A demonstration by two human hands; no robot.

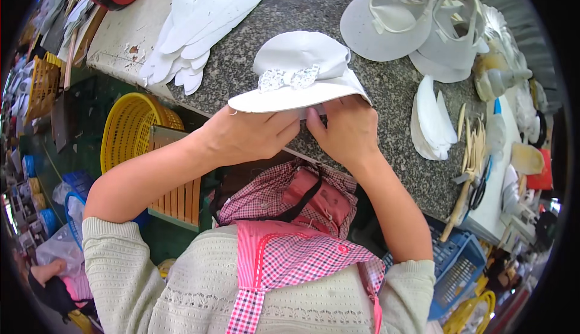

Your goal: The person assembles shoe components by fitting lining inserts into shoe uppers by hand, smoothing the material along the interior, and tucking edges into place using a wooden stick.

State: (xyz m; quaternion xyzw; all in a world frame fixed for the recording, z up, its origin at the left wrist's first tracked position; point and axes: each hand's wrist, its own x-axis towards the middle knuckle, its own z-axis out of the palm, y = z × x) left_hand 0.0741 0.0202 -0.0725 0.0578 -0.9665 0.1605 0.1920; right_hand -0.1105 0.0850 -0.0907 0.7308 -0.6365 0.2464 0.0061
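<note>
Two-handed pinch on lower rim of white shoe upper (302,97): left hand (244,136) at its eight o'clock, right hand (350,130) at four; fingertips hidden, so exact hold uncertain. Upper sat toward twelve, over near edge of bench (241,50); looked light, bendable. Bow (289,78) seemed delicate, plain rim safer. Forearms (160,168) slanted inward.
</note>
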